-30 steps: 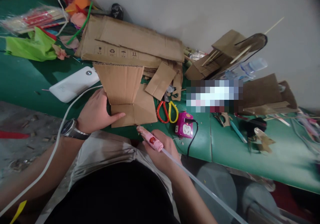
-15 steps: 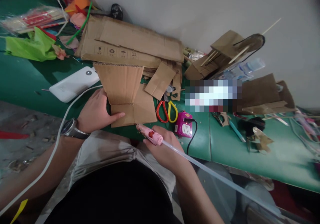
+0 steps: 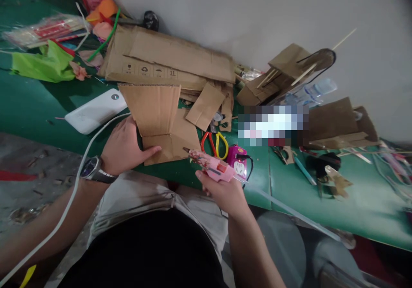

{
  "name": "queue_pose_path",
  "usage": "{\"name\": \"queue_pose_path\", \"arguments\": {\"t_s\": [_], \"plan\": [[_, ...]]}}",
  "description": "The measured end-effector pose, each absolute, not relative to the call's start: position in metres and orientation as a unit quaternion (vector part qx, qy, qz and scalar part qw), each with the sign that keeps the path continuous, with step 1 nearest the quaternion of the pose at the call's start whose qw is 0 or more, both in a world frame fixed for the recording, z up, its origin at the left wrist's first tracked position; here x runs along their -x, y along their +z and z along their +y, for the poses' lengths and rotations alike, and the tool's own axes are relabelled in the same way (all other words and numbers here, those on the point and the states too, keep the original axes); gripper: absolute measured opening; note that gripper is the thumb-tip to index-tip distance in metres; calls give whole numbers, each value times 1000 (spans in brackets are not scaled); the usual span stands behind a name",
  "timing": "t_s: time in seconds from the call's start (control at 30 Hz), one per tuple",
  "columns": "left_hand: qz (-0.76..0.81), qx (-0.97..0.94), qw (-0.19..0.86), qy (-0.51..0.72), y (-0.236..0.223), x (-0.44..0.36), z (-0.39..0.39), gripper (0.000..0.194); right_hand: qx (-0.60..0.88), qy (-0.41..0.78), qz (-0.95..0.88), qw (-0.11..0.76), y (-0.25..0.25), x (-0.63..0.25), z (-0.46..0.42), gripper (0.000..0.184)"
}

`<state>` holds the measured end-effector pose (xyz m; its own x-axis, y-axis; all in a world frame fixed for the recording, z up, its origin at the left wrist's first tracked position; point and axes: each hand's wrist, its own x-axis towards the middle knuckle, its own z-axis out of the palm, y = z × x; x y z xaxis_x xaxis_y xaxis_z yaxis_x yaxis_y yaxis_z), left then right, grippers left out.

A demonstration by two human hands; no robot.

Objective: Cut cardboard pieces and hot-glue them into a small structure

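My left hand (image 3: 124,146) grips the left side of a folded cardboard piece (image 3: 151,107), thumb lying on its lower flap and fingertips partly hidden behind it. One panel of the cardboard stands up while the other parts lie low on the green table. In my right hand (image 3: 225,193) is a pink hot glue gun (image 3: 212,165), fingers wrapped round its handle. Its nozzle points left, just over the right front edge of the cardboard. A long clear glue stick (image 3: 289,210) sticks out of the gun's back end.
Scissors (image 3: 222,146) with red and yellow handles and a purple power socket (image 3: 238,163) lie right of the cardboard. A white power bank (image 3: 93,112) with a white cable is on the left. Flattened cardboard (image 3: 174,56) is stacked behind. A cardboard model (image 3: 280,73) stands further right.
My right hand has raised and turned the glue gun, moving right, so its nozzle now shows beside the cardboard. My left hand keeps its grip, and the upright panel leans slightly more to the left.
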<state>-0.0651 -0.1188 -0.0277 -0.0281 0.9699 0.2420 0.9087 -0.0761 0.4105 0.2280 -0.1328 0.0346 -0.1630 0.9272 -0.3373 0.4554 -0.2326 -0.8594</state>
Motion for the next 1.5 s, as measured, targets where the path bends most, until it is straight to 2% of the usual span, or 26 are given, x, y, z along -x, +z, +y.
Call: {"name": "queue_pose_path", "arguments": {"t_s": [0.1,0.23,0.37,0.53,0.67,0.73,0.83,1.03,1.17,1.33,1.5], "plan": [[687,-678,51,257,-30,59,-123,86,609,572,-466,291,23,-229,-131,32],[686,-668,58,284,-30,53,-128,95,521,630,-398,416,17,-224,-123,31],[685,-650,48,325,-23,52,-134,92,452,684,-372,435,21,-222,-115,32],[660,-622,16,420,-8,37,-157,73,436,690,-366,447,22,-222,-109,38],[573,-685,134,430,8,7,-176,32,439,683,-353,464,23,-220,-108,38],[533,-704,203,424,14,-8,-177,25,451,665,-351,481,25,-218,-106,35],[507,-716,230,421,20,-26,-163,22,474,626,-337,520,30,-213,-100,29],[529,-756,169,347,25,-60,-106,35,463,591,-279,599,43,-212,-88,26],[560,-783,98,253,28,-74,-74,42,461,586,-259,613,45,-221,-93,29],[601,-785,86,126,32,-85,-43,81,476,568,-283,609,40,-231,-100,31],[628,-771,92,54,31,-101,-14,91,472,571,-287,607,39,-235,-104,37]]}}
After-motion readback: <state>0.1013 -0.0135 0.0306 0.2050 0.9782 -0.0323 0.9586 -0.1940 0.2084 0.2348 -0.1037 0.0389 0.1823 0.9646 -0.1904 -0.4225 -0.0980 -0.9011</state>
